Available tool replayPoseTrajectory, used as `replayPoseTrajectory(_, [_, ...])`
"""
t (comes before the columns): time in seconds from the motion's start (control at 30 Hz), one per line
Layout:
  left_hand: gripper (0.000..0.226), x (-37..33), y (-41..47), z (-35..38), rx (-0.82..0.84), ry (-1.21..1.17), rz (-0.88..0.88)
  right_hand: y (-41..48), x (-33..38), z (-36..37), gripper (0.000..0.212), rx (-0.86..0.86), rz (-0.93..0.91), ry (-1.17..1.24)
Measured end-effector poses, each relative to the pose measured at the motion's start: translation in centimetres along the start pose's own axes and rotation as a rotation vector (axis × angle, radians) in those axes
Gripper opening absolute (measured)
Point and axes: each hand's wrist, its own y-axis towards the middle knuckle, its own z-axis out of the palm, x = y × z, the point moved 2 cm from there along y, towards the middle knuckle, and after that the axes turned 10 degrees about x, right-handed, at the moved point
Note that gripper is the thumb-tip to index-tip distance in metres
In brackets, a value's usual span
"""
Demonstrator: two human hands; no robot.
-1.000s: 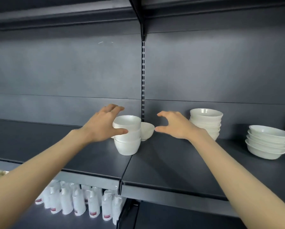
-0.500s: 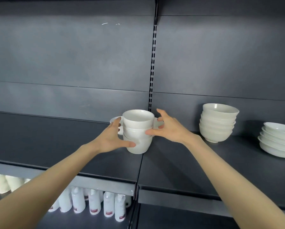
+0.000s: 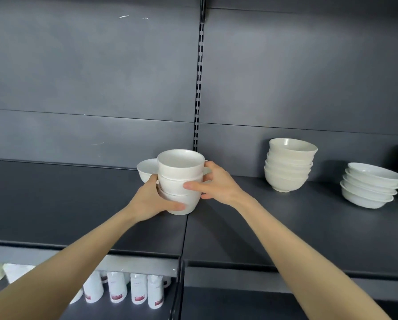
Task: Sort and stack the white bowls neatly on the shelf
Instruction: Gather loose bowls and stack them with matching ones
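Sorting looks well underway but not finished. On the dark shelf [image 3: 78,204], a stack of rounded bowls [image 3: 288,167] stands right of centre, and a stack of shallow bowls [image 3: 368,188] sits further right, well apart from it. A sliver of another white pile shows at the right edge of the frame, too cut off to read. At the centre of the frame is a stack of three deep bowls [image 3: 180,167], nested upright near the seam between the two shelf boards. Whether its base rests on the shelf or hangs just above it cannot be told. Both hands clasp this stack. The left hand [image 3: 152,199] wraps the lowest bowl, thumb laid across its front and fingers curled round the far left side. The right hand [image 3: 216,183] grips from the other side, thumb pressed on the middle bowl and fingers curled behind. Just behind the stack, at centre left, a single bowl [image 3: 146,169] sits loose, so at least that one probably has to join a pile. White bottles [image 3: 124,289] fill the lower shelf at bottom left.
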Motion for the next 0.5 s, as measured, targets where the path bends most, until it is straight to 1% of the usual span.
replayPoseTrajectory(0.1, [0.077, -0.9, -0.4, 1.0, -0.036, 0.024, 0.040, -0.9, -0.3, -0.8, 0.067, -0.026, -0.019, 0.019])
replayPoseTrajectory(0.17, [0.076, -2.1, -0.5, 1.9, -0.030, 0.022, 0.068, -2.0, -0.5, -2.1, 0.064, -0.041, -0.016, 0.043])
replayPoseTrajectory(0.3, [0.087, -4.9, 0.7, 5.1, 0.031, 0.011, 0.103, -4.8, -1.1, -6.0, 0.064, -0.104, -0.005, 0.048])
replayPoseTrajectory(0.37, [0.083, -6.6, 1.3, 7.6, 0.061, 0.010, 0.117, -6.7, -1.9, -8.3, 0.063, -0.143, 0.008, 0.054])
replayPoseTrajectory(0.47, [0.079, -9.0, 2.4, 12.2, 0.125, -0.005, 0.163, -10.1, -3.5, -11.9, 0.050, -0.183, 0.028, 0.047])
replayPoseTrajectory(0.5, [0.081, -9.6, 2.8, 13.8, 0.147, -0.004, 0.165, -11.3, -4.2, -13.2, 0.049, -0.195, 0.038, 0.049])
